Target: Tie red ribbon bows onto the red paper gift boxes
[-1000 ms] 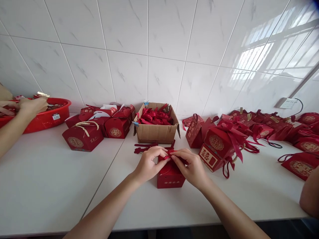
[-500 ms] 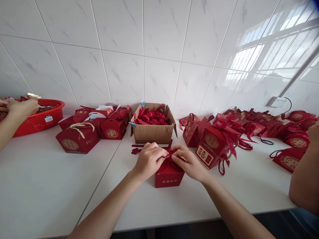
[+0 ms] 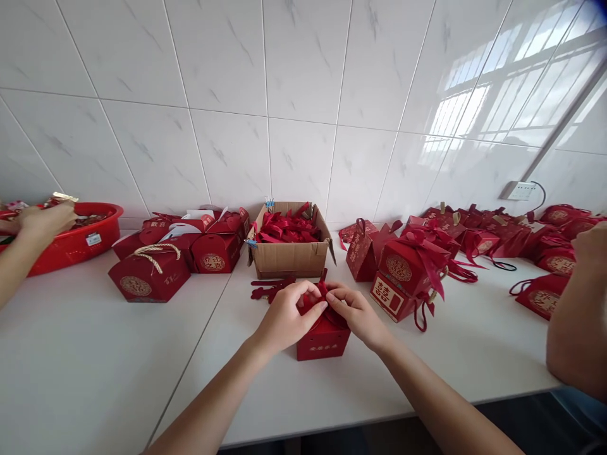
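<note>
A small red gift box with gold lettering stands on the white table in front of me. Above its lid, my left hand and my right hand meet, each with thumb and fingers pinched on a red ribbon at the top of the box. My fingers partly cover the ribbon, so its knot or loop is hard to make out. Just behind the left hand lie flat dark red cut-out pieces. An open cardboard box full of red ribbons stands behind the gift box.
Finished-looking red boxes with bows are stacked at right, more behind. Red boxes with handles stand at left. Another person's hand reaches over a red basin; a person's arm is at the right edge.
My left hand has turned, its thumb now stretched toward my right fingertips. Both hands stay at the ribbon atop the box. The whole view has shifted slightly.
</note>
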`<state>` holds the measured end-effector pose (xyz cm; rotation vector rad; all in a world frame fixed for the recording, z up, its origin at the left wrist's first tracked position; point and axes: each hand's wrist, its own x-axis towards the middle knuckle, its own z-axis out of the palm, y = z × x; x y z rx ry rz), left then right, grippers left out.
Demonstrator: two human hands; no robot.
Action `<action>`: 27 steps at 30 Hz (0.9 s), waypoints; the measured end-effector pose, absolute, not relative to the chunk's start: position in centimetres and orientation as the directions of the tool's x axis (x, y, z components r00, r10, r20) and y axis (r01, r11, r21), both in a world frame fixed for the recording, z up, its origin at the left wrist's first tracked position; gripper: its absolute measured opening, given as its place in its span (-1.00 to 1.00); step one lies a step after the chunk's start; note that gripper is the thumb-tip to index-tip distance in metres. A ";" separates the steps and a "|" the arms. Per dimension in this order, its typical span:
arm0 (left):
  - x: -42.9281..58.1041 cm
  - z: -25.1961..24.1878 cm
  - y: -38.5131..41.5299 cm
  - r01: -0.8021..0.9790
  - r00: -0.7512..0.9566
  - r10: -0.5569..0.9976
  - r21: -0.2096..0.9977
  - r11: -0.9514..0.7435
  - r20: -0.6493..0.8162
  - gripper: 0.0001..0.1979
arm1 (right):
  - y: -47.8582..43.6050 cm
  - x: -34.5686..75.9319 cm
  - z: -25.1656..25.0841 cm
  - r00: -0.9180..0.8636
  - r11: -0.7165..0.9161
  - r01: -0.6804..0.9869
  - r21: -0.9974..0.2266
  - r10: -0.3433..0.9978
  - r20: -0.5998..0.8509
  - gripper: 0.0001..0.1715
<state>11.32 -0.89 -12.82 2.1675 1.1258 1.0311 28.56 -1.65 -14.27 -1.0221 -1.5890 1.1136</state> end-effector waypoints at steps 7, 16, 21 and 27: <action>10.5 -12.5 0.0 0.495 0.406 0.890 0.769 -0.405 0.207 -0.76 | -2.2 28.0 -15.0 -0.194 0.354 0.335 -0.873 0.933 0.304 -0.59; 9.6 -9.5 0.4 0.536 0.550 0.831 0.725 -0.433 0.090 -0.82 | -5.3 28.5 -13.3 -0.222 0.420 0.621 -0.662 0.904 0.365 -0.63; 9.5 -8.8 0.3 0.565 0.576 0.815 0.691 -0.450 0.059 -0.84 | -5.9 29.5 -12.3 -0.264 0.420 0.710 -0.565 0.903 0.339 -0.82; 9.4 -8.5 0.0 0.575 0.593 0.802 0.663 -0.480 0.067 -0.88 | -5.3 30.0 -12.6 -0.336 0.488 0.758 -0.432 0.860 0.383 -0.64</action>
